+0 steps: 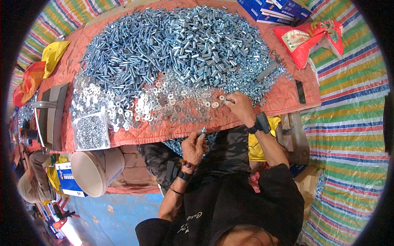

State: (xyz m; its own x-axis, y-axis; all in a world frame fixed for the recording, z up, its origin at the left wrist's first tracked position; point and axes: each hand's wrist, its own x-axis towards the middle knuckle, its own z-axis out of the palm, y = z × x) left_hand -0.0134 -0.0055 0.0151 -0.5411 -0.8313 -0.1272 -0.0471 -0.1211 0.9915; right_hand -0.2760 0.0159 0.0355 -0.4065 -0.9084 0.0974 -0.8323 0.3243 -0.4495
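Metal piece (203,130): bluish, shiny, small; pinched between left-hand fingertips, by the cloth's near edge.
Washer (222,98): pale, round, flat; located at right-hand fingertips, over red cloth (180,130); whether it is gripped cannot be told.
Count: one piece, one washer; one white tray (109,139); loose washers too many to be counted.
Hands: left hand (193,147) pointed forward; right hand (240,107) angled leftward, fingers bent.

Toward six o'clock, the left hand (193,148) partly hides a metal piece (203,130); at one, the upper edge crops blue boxes (276,11).
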